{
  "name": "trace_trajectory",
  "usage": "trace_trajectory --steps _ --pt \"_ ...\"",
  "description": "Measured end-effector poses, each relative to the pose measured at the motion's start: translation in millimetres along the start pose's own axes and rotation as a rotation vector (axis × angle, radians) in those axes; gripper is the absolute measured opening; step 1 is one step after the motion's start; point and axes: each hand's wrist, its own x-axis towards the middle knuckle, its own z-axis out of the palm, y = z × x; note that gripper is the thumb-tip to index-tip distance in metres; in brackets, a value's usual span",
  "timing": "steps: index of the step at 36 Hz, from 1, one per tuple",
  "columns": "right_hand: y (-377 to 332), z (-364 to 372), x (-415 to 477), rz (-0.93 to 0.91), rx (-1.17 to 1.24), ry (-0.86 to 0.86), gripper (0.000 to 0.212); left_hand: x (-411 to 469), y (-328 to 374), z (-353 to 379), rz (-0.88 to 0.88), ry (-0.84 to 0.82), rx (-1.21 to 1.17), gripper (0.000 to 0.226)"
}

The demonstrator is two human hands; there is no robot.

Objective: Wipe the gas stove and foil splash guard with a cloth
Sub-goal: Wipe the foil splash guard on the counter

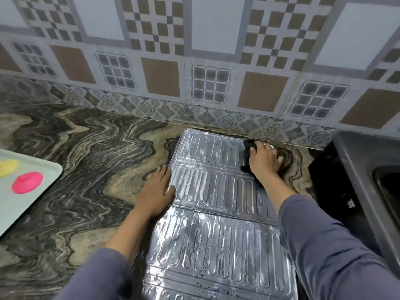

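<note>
The ribbed foil splash guard [212,191] lies flat on the marbled counter, running from near the wall towards me, with dark specks on its near panels. My left hand [156,190] rests flat on its left edge, fingers spread, holding nothing. My right hand [265,161] presses a dark cloth [249,152] onto the guard's far right corner, close to the wall. The cloth is mostly hidden under the hand. At the right edge stands the black gas stove [355,169], only partly in view.
A pale tray [32,191] at the left edge carries a pink round item [27,182] and a yellow one [7,167]. Patterned wall tiles [194,61] rise behind the swirled stone counter [86,159].
</note>
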Motion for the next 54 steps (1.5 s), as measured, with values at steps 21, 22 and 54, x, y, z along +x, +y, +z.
trace_trajectory --steps 21,22,54 --pt "9.7 31.6 24.8 0.011 -0.056 -0.019 0.054 4.2 -9.8 17.2 0.033 0.084 0.101 0.079" --pt "9.1 31.2 24.0 0.009 -0.059 -0.014 0.055 3.8 -9.6 17.2 0.034 0.088 0.098 0.078" --pt "-15.1 39.3 27.9 -0.178 -0.063 -0.141 0.051 3.4 -6.9 14.3 0.019 0.074 0.106 0.079"
